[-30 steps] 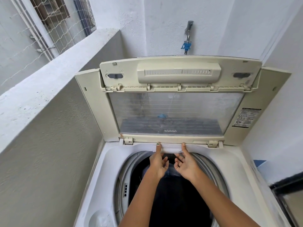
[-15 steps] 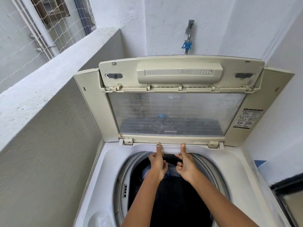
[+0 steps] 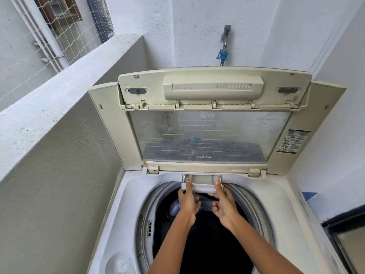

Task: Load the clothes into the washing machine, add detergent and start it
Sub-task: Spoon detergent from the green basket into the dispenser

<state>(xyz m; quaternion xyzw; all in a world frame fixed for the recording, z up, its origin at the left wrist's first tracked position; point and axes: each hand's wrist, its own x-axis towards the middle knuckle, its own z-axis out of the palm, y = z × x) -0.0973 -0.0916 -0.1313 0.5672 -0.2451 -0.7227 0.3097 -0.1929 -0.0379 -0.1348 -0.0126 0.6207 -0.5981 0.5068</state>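
A white top-loading washing machine (image 3: 126, 196) fills the lower view, its cream lid (image 3: 209, 119) standing upright at the back. Dark clothes (image 3: 209, 244) and a pale blue piece lie in the drum. At the back rim a small white detergent drawer (image 3: 203, 183) sticks out over the drum. My left hand (image 3: 187, 200) pinches the drawer's left front corner, thumb on top. My right hand (image 3: 224, 204) pinches its right front corner the same way. The fingers below the drawer are partly hidden.
A grey concrete parapet wall (image 3: 59, 135) runs close along the left. White walls stand behind and to the right, with a tap and blue hose connector (image 3: 223, 54) above the lid. A dark-framed object (image 3: 345, 238) sits at the lower right.
The detergent drawer has slid out from the back rim toward me, pulled by both hands. Before, the thumbs only rested on its closed front.
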